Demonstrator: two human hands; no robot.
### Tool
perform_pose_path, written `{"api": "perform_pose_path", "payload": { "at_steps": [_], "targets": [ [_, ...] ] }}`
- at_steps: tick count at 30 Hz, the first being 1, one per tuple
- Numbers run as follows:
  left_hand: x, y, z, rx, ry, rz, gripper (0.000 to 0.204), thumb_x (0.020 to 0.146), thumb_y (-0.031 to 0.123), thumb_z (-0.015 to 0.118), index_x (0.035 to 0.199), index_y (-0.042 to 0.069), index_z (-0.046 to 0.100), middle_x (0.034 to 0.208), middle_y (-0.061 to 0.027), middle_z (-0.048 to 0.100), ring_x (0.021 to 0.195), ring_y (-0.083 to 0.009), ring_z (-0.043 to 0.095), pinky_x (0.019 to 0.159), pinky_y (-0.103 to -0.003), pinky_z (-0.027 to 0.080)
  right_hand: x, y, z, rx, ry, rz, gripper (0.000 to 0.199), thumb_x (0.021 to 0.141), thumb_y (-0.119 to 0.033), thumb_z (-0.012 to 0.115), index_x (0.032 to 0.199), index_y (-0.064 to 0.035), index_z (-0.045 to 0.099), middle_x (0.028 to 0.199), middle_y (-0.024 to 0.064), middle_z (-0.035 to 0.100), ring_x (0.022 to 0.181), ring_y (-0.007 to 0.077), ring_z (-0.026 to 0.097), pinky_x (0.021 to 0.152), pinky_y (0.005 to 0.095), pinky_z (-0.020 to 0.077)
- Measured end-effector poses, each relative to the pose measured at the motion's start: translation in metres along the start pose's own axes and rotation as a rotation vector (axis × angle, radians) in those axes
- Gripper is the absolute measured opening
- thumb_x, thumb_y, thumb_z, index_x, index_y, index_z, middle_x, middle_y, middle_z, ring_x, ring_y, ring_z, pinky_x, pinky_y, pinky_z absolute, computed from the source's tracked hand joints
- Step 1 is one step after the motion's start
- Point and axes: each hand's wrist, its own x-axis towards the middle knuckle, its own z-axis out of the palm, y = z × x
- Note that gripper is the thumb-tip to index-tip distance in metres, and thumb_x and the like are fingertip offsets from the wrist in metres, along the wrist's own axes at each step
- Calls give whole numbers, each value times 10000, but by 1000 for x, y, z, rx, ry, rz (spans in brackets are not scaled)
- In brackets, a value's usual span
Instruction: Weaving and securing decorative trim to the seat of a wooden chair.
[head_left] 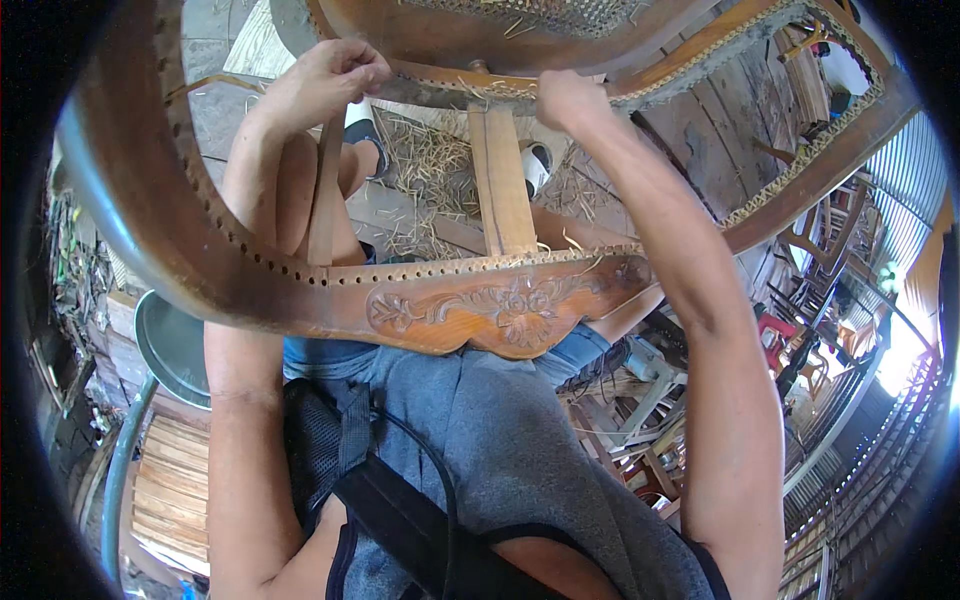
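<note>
A brown wooden chair frame [250, 290] stands in front of me, its open seat framed by rails. Small holes line the left and front rails, and the front rail carries a carved flower ornament [520, 310]. My left hand [338, 78] is closed in a pinch beside the left end of the seat's back rail [430, 93]. Farther right along that rail, my right hand [572, 101] is curled into a fist against it. Whatever either hand holds is hidden. Frayed cane edging [770, 205] runs along the right rail. Between the hands, loose strands lie on the back rail.
A flat wooden slat [503, 180] spans the seat opening. Cane scraps [430, 165] litter the plank floor below, around my feet. Woven cane [560, 15] fills the backrest. At left are a green basin [172, 345] and stacked wood [172, 480]; chair frames [830, 235] crowd the right.
</note>
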Motion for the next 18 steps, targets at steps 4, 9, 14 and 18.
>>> {"api": "perform_pose_path", "payload": {
  "at_steps": [4, 9, 14, 18],
  "targets": [
    [-6, 15, 4, -44, 20, -49, 221, 911, 167, 550, 970, -25, 642, 799, -42, 645, 727, -117, 596, 688, -267, 497, -3, 34, 60, 500, 229, -55, 303, 855, -234, 603, 1068, -36, 689, 1052, 284, 638, 945, 452, 626, 841, 482, 506],
    [-1, 2, 5, -29, 20, -35, 224, 915, 168, 558, 957, -31, 654, 791, -58, 655, 728, -117, 604, 686, -269, 500, -10, -8, 140, 892, 631, 95, 335, 938, -319, 507, 1102, -33, 563, 1031, 296, 620, 981, 480, 583, 828, 510, 472],
    [0, 5, 3, 81, 4, -120, 201, 928, 169, 570, 947, -21, 634, 777, -33, 624, 716, -98, 568, 663, -262, 476, 24, 2, 153, 1460, 299, 182, 224, 980, -306, 482, 930, -88, 496, 688, 138, 555, 563, 302, 545, 492, 430, 407],
    [1, 1, 1, 73, -3, -105, 186, 961, 170, 551, 962, -9, 601, 777, 3, 585, 712, -76, 521, 663, -239, 449, 11, -14, 114, 2439, -177, 114, 265, 951, -335, 551, 783, -138, 498, 548, -42, 388, 381, 106, 329, 386, 274, 241]
  ]
}}
